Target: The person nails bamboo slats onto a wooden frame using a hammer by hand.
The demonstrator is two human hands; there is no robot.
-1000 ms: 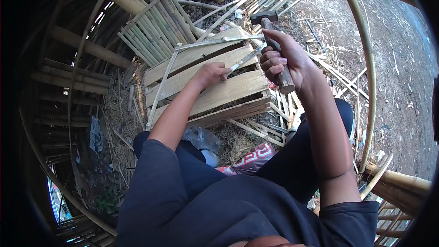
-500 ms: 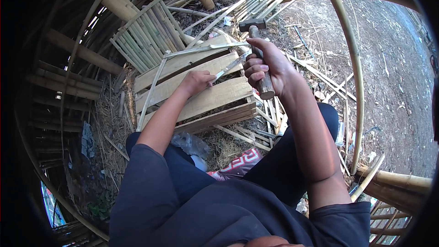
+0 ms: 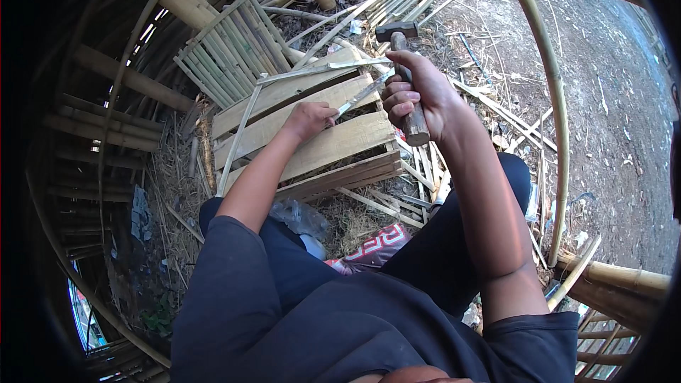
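Sloping brown dirt ground [image 3: 610, 120] fills the right side, littered with splinters toward the middle; a shadowed lattice of round bamboo poles [image 3: 117, 78] closes in the left. A tall, curved, tan bamboo pole [image 3: 555, 92] bounds the working space on the right, standing well apart from the person's right forearm. In front of the bent knees lies a low, pale wooden slatted crate [image 3: 340, 143], with dark gaps between its boards and its near edge facing the person. Just beyond its far left corner leans a greenish slatted bamboo panel [image 3: 230, 50]. An angled pair of thin, pale wooden strips [image 3: 240, 135] runs along the crate's left and far sides. The right hand [image 3: 427, 92], at the crate's right edge, has its fingers wrapped around a hammer with a brown wooden handle and dark metal head [image 3: 416, 125], the head pointing away. The left hand [image 3: 311, 120], over the crate's middle, has its fingers closed on a narrow, pale, flat strip [image 3: 360, 96]; it slants toward the right hand, and whether they touch is unclear.
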